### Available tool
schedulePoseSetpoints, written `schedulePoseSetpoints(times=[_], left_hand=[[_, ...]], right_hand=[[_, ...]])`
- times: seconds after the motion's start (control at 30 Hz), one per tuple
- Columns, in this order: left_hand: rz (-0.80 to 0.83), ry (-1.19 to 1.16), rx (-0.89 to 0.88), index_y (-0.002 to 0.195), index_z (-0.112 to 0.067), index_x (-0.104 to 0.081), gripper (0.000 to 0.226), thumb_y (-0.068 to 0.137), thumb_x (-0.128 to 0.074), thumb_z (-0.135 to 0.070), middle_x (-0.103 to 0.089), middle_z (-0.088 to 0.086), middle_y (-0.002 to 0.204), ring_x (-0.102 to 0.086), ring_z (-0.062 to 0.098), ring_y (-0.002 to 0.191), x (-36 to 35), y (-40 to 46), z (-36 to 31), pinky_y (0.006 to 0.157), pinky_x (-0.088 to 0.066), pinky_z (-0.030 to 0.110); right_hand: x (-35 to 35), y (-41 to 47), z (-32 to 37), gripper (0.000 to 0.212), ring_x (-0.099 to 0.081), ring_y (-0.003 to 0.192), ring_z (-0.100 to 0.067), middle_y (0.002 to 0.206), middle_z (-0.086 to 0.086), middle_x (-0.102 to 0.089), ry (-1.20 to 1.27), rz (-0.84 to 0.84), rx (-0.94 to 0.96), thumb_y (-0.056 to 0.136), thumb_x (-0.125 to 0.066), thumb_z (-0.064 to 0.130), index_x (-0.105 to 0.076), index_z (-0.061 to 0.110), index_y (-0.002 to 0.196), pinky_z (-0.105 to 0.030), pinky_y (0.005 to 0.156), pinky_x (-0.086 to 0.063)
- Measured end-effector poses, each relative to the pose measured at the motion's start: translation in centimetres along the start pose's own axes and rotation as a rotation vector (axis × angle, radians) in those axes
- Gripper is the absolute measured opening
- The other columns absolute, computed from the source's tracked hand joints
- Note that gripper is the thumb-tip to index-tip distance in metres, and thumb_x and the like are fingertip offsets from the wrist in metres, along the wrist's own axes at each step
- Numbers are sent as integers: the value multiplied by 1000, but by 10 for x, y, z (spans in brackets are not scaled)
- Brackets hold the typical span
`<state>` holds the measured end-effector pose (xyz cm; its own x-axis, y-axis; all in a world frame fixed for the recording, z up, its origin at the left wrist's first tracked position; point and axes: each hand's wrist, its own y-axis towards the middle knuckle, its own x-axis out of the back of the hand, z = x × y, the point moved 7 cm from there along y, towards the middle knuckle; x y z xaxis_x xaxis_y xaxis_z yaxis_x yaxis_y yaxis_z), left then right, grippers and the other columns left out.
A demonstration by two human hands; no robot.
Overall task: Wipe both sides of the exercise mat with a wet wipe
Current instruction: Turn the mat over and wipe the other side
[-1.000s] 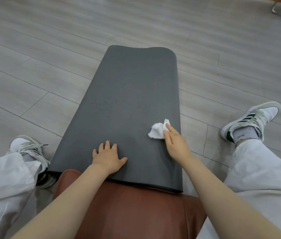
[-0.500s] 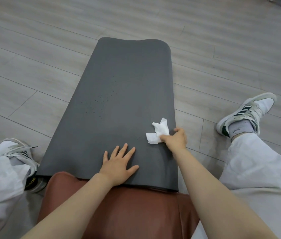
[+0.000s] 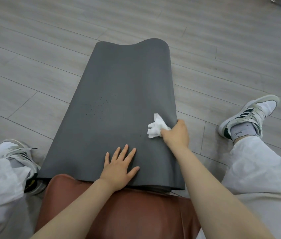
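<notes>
At the lower left of the frame a white sneaker [image 3: 15,153] sits just beside the dark grey exercise mat [image 3: 124,94], which runs up the middle of the frame from the brown leather seat [image 3: 119,204] out onto the grey plank floor [image 3: 33,49]. The left hand [image 3: 120,165] lies flat at lower centre, fingers straight and spread, pressing the mat's near end down. Right of it, the white wet wipe [image 3: 156,127] sticks out from the right hand [image 3: 176,132], whose fingers are curled tight on the wipe and, it seems, on the mat's right edge too; the fingertips are hidden, so that is a best guess. The far end of the mat humps up in a wave at upper centre. Risk now: if that edge is lifted while the left palm eases off, the mat could slide off the smooth seat. The bunched wipe may also slip out, or be pinched under the mat. At far right, the other sneaker [image 3: 250,116] stays well apart.
</notes>
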<state>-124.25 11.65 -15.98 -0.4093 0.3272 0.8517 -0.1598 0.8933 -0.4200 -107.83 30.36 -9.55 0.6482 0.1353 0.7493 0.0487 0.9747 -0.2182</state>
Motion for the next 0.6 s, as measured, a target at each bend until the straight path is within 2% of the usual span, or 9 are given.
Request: schedulePoseSetpoints(times=[0.13, 0.2, 0.27, 0.33, 0.4, 0.47, 0.5, 0.6], left_hand=[[-47, -170, -93, 154, -47, 3, 73, 90, -22, -72, 9, -14, 165, 7, 14, 153, 17, 9, -25, 123, -2, 47], [-50, -232, -121, 155, -46, 4, 70, 97, -32, -64, 10, -14, 165, 7, 13, 152, 22, 14, -39, 123, -4, 47], [-7, -229, -96, 155, -45, 4, 71, 98, -35, -62, 10, -13, 165, 7, 14, 153, 16, 16, -41, 123, -5, 50], [80, -200, -41, 157, -41, 0, 70, 99, -34, -62, 7, -11, 166, 4, 17, 153, 3, 14, -25, 123, -5, 51], [127, -90, -36, 158, -34, -9, 69, 99, -31, -61, 2, -10, 166, 0, 17, 153, -10, 8, -1, 124, -5, 45], [65, -18, -52, 157, -31, -18, 69, 96, -26, -61, -5, -9, 166, -6, 14, 153, -10, 2, 20, 122, -9, 36], [19, -35, -23, 156, -30, -23, 67, 96, -28, -59, -9, -8, 166, -10, 14, 152, -6, 1, 30, 122, -12, 35], [-160, -151, 170, 154, -24, -29, 61, 100, -44, -47, -16, -2, 165, -14, 19, 151, 17, 2, 62, 120, -16, 39]], right_hand=[[56, -8, 69, 43, -54, 102, -34, 111, -11, -58, -221, -292, 336, 75, -61, 15, -52, 7, 116, -39, 78, -40], [71, -22, 99, 41, -54, 91, -35, 101, -13, -59, -335, -474, 523, 69, -63, 9, -55, 5, 109, -38, 71, -35], [60, -35, 109, 42, -54, 78, -32, 89, -11, -57, -473, -540, 626, 60, -70, 10, -57, 6, 101, -34, 64, -31], [33, -40, 99, 52, -54, 77, -29, 88, -9, -55, -612, -454, 607, 58, -76, 21, -55, 7, 103, -34, 62, -35], [8, -36, 75, 71, -55, 88, -26, 101, -10, -55, -771, -275, 488, 65, -75, 35, -48, 2, 121, -35, 70, -42], [-5, -22, 49, 87, -53, 102, -27, 118, -13, -51, -842, -173, 389, 76, -66, 40, -27, -4, 140, -35, 82, -44], [-7, -13, 40, 87, -52, 107, -30, 124, -17, -48, -835, -140, 363, 81, -61, 37, -18, -3, 145, -36, 86, -44], [-8, 10, 19, 79, -51, 109, -35, 131, -25, -40, -846, -32, 336, 89, -52, 25, -6, 15, 152, -37, 91, -43]])
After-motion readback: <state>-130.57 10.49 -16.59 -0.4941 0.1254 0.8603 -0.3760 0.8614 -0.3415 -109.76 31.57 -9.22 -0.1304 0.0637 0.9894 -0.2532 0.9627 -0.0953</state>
